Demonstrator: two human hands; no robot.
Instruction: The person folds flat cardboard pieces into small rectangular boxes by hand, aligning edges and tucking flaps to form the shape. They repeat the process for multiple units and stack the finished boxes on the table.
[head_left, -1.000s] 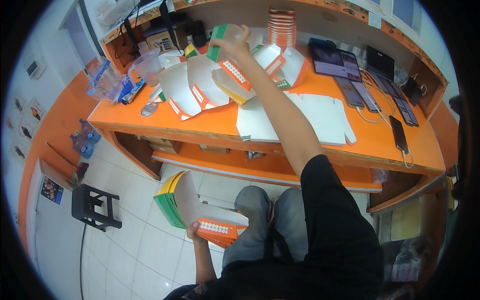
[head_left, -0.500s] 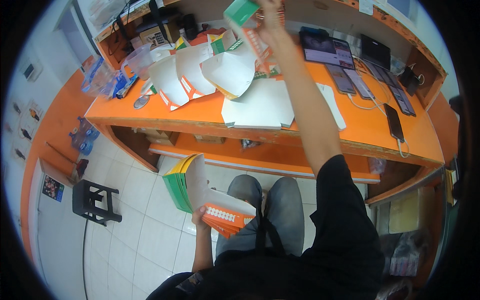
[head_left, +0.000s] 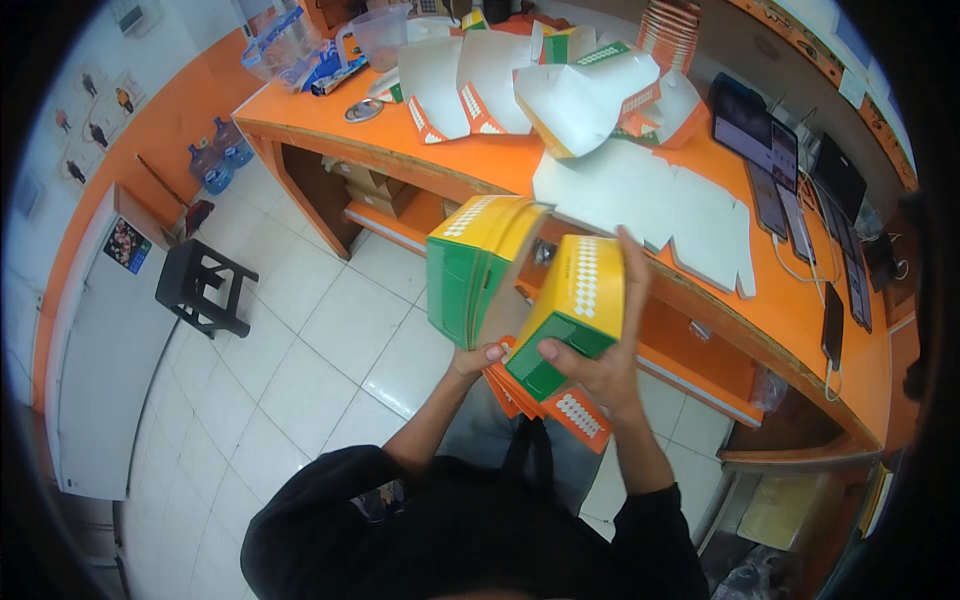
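Observation:
My right hand (head_left: 600, 365) grips a folded yellow and green carton (head_left: 568, 312) with white dots, held over my lap. My left hand (head_left: 478, 358) holds a stack of similar green, yellow and orange cartons (head_left: 470, 268), standing open like a fan beside the right one. The two bundles touch at their lower ends, where orange flaps (head_left: 560, 412) stick out below my fingers. Both hands are in front of the orange counter (head_left: 470, 160).
White and orange unfolded cartons (head_left: 560, 95) lie scattered on the counter, flat white sheets (head_left: 650, 200) nearer me. Phones and tablets (head_left: 770, 165) lie at the right. A black stool (head_left: 205, 290) and water bottles (head_left: 215, 160) stand on the tiled floor at left.
My right arm has come down from the counter top with a carton and met my left hand over my lap. The left hand's stack has risen.

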